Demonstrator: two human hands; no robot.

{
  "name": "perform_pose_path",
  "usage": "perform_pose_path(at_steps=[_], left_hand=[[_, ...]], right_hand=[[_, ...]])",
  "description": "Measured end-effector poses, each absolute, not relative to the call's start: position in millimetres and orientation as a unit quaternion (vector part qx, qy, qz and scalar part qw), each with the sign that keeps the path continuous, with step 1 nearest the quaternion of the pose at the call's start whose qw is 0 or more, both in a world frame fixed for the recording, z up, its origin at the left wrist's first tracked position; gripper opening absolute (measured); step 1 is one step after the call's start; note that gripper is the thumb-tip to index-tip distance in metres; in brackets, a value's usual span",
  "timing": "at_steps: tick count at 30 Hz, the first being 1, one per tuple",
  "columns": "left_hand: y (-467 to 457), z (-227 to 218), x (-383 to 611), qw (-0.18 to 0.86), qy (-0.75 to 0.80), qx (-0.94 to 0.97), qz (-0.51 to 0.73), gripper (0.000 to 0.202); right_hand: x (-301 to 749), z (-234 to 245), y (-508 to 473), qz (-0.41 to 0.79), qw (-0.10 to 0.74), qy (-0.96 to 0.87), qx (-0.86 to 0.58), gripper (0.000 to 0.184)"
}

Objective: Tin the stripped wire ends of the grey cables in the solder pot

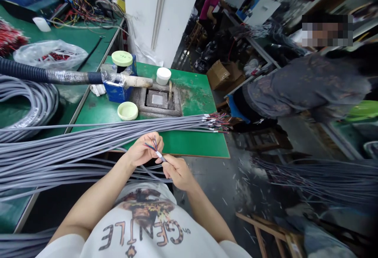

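White printed T-shirt point(147, 222), 6 o'clock. Centre: left hand point(143, 152) and right hand point(178, 172) both pinch one grey multicore cable end point(160, 155). Green workbench point(195, 93), 12 o'clock, bears grey cable bundle point(88, 140); littered floor point(224, 183), 4 o'clock.

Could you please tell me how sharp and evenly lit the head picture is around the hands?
Head view: even, soft light, no hard shadows; left hand, right hand and the cable are sharp; edges bow from wide-angle distortion; the bundle at right is smeared.
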State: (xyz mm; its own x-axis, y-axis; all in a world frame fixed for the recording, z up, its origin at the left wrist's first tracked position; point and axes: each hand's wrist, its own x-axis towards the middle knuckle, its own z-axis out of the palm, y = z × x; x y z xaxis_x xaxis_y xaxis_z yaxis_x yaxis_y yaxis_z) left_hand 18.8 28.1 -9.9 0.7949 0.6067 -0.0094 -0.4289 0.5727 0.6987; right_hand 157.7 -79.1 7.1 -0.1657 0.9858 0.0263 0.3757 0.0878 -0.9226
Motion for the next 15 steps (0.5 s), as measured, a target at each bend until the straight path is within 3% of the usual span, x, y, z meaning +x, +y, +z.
perform_pose_path(at_steps=[15], left_hand=[[40, -10, 4, 0.815, 0.127, 0.446, 0.347, 0.027]], right_hand=[[157, 8, -76, 0.447, 0.378, -0.608, -0.536, 0.035]])
